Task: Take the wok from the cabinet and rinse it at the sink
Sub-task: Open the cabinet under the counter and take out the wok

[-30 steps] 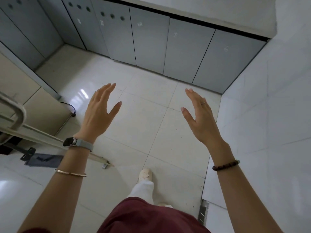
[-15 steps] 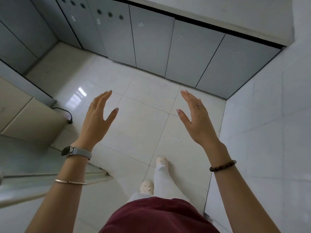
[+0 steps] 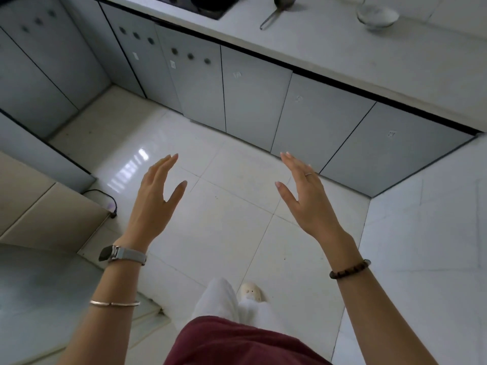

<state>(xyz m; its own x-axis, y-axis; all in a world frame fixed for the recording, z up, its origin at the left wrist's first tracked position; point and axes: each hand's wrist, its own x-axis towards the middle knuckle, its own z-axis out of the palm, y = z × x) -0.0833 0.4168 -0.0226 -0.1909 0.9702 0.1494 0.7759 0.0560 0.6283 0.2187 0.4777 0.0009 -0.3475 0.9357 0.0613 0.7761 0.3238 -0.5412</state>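
Left hand (image 3: 155, 198): spread, empty, as before.
Right hand (image 3: 307, 198): spread, empty, apart from left.
Cabinet doors (image 3: 253, 93): nearer now.
Countertop (image 3: 342, 48): newly visible.

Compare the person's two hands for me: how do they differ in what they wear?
The left hand has bare fingers, while the right hand wears a thin ring. The left wrist carries a grey-banded watch and a thin metal bangle; the right wrist carries a dark beaded bracelet. Both hands are open, empty, palms facing each other above the floor.
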